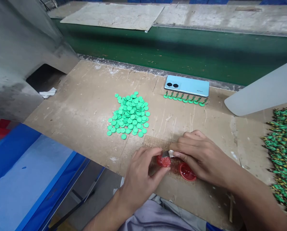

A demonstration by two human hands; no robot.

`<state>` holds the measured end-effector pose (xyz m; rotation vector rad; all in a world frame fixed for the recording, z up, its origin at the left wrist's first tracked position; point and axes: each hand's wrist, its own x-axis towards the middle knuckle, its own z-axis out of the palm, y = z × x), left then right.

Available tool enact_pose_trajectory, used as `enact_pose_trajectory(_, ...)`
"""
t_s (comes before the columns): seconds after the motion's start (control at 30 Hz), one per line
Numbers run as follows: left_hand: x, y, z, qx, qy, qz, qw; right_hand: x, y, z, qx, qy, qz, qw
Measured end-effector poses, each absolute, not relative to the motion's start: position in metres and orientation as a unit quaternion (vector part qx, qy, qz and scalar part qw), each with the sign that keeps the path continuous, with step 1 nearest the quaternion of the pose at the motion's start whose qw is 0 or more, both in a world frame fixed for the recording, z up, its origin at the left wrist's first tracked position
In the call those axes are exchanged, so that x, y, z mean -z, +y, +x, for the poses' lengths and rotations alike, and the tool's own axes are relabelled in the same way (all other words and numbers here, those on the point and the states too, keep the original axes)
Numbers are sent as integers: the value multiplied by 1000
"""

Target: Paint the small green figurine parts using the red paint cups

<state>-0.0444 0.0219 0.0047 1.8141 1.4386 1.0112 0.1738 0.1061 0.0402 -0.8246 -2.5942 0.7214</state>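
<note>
My left hand [141,175] pinches a small red round piece [164,161] between thumb and fingers at the near edge of the worn wooden bench [86,102]. My right hand [201,157] is closed round a small metal blade with a white handle [168,154], its tip against the red piece. A red cap [187,172] lies on the bench just under my right hand. A pile of green discs [130,115] lies farther back on the bench.
A light blue phone [187,85] lies face down at the back, with a row of small green-based figures [184,98] before it. A heap of green figures [284,154] fills the right edge. A white blade-shaped panel [263,91] juts in. Blue bin [25,173] at left.
</note>
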Motion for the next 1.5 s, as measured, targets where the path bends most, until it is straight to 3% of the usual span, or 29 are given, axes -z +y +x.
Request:
enact_pose_trajectory(1.1, -6, 24, -46, -368, 538, 694, 305, -46, 110, 183, -328, -894, -272, 139)
enact_pose_trajectory(1.5, -7, 28, -47, -376, 502, 729, 275, -46, 110, 185, -240, -910, -304, 149)
